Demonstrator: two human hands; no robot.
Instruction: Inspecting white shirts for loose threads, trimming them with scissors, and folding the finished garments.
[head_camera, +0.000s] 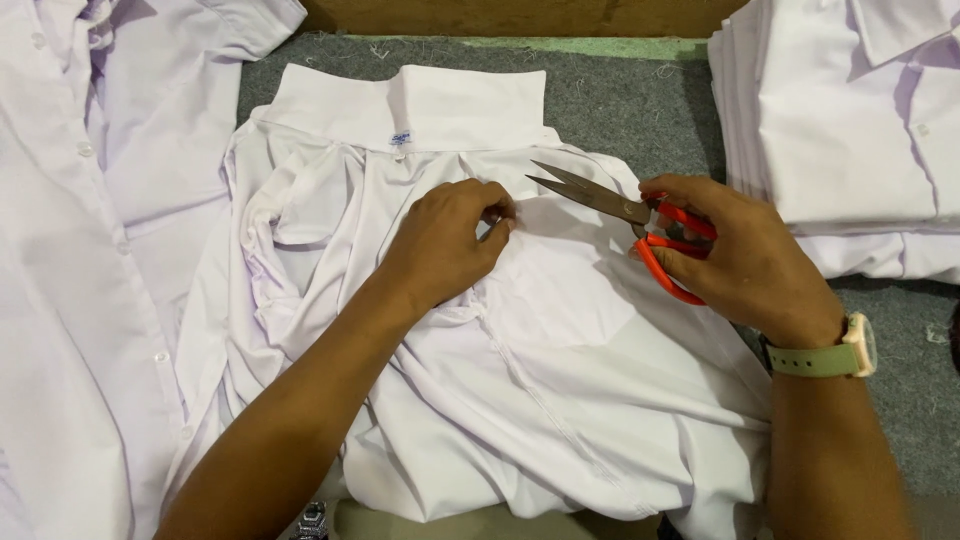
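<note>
A white shirt (560, 390) lies crumpled on the grey felt table top (640, 100), collar toward the far side. My left hand (445, 240) pinches a fold of the shirt's fabric near its middle. My right hand (735, 250) holds orange-handled scissors (620, 208), fingers through the loops. The steel blades are slightly apart and point left toward the pinched fabric, a short gap away from my left fingertips. A pale green watch (830, 355) sits on my right wrist.
Another white buttoned shirt (90, 250) is spread along the left side. A stack of folded white shirts (850, 120) rests at the right. A wooden board (520, 15) runs along the far edge. Loose thread bits dot the felt.
</note>
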